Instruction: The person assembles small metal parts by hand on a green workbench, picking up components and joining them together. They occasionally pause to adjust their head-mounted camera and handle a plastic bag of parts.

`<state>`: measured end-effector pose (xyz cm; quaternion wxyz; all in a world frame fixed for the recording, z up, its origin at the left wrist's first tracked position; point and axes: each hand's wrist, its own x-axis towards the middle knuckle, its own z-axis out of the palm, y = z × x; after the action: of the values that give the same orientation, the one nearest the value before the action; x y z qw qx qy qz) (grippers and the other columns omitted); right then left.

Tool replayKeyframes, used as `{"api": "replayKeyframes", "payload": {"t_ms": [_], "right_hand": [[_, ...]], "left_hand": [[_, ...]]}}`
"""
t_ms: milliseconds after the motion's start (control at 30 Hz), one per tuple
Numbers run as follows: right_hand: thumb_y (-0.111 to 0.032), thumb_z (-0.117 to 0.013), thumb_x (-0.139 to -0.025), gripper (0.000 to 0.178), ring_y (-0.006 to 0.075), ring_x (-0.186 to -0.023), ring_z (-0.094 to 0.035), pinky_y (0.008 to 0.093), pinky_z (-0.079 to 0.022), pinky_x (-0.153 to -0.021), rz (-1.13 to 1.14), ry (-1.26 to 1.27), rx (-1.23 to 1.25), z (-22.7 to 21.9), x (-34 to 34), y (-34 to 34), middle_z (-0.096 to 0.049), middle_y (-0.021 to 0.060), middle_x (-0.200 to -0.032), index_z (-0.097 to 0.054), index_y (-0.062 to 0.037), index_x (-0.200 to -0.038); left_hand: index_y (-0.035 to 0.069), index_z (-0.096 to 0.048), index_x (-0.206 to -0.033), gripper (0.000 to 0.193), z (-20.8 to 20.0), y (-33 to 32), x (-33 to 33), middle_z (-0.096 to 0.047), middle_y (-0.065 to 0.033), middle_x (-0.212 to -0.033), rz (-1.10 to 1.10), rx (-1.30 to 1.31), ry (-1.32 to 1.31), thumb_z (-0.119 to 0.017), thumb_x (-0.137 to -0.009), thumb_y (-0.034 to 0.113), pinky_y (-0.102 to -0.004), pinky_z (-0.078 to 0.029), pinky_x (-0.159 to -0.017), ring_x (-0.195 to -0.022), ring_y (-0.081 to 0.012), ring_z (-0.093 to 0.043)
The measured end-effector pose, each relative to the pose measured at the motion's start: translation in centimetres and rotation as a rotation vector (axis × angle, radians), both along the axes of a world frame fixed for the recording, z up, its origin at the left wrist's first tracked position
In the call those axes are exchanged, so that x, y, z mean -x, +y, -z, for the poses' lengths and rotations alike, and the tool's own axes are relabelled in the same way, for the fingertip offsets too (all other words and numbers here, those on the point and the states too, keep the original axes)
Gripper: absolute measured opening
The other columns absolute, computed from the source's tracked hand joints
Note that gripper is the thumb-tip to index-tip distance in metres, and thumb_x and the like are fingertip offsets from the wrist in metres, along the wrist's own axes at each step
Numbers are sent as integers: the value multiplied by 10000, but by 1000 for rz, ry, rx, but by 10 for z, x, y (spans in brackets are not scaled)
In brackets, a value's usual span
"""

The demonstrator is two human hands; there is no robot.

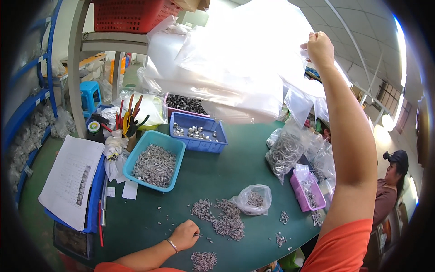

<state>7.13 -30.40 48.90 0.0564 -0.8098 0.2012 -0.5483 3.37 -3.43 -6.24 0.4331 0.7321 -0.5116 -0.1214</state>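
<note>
My right hand (320,49) is raised high at the upper right, its fingers closed on the edge of a large, clear plastic bag or sheet (244,63). Bright light glares off the plastic, so its exact form is hard to make out. On the green table, my left hand (185,235) rests low with fingers curled; a small metal bit shows at the fingertips, but what they grip is unclear. Just beyond it lies a heap of small grey metal hooks or rings (229,221). A smaller pile (204,261) sits nearer me. An opened clear bag (259,199) holds more such pieces.
A teal basin (177,170) of metal pieces and a blue tray (195,143) stand left of centre. Pliers (130,115), papers (72,181) and a red basket (131,18) are at left. Filled bags (286,152) and a pink bin (306,206) stand right; a person (390,186) is beyond.
</note>
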Motion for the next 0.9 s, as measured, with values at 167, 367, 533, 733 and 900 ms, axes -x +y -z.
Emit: {"api": "replayKeyframes", "payload": {"t_ms": [167,367,533,733,900], "right_hand": [[-293,-600,-953,339,295,-1077,-665,401,-527,-844,111,-33,410,5,-1,-36,-682,203,-1125,-602,14,-1099],[-408,-674,-890,599,340,-1244,-566,474,-420,-1026,271,290,587,13,-2,-25,-607,215,-1313,-577,-40,-1352],[-330,-591,-950,379,405,-1038,-661,451,-509,-918,7,354,370,17,-7,16,-699,244,-1077,-711,-6,-1106],[-332,-483,-957,408,436,-1029,-652,485,-504,-917,119,30,149,-6,-16,7,-693,256,-1079,-708,-1,-1036],[-300,-471,-942,385,397,-1068,-654,470,-509,-908,142,-45,37,-15,-14,16,-690,218,-1143,-701,-32,-1096]], "left_hand": [[46,-554,-1214,452,-68,1,-4,-573,-96,-1108,-159,408,411,-763,-814,61,-300,-544,-765,-880,-162,-645],[-33,-340,-1445,722,-268,-24,-95,-507,-227,-1343,28,967,779,-660,-954,389,-418,-512,-970,-1182,-320,-596],[-88,-364,-1403,598,-369,-34,-127,-514,-270,-1326,59,1017,832,-548,-1017,329,-465,-489,-1024,-1203,-368,-580],[-122,-462,-1272,325,-401,-53,-164,-592,-237,-1227,-104,934,818,-385,-1039,91,-467,-525,-999,-1110,-343,-637],[-78,-494,-1213,275,-386,-47,-152,-614,-213,-1142,-99,872,813,-392,-988,42,-474,-548,-921,-1030,-337,-666]]}}
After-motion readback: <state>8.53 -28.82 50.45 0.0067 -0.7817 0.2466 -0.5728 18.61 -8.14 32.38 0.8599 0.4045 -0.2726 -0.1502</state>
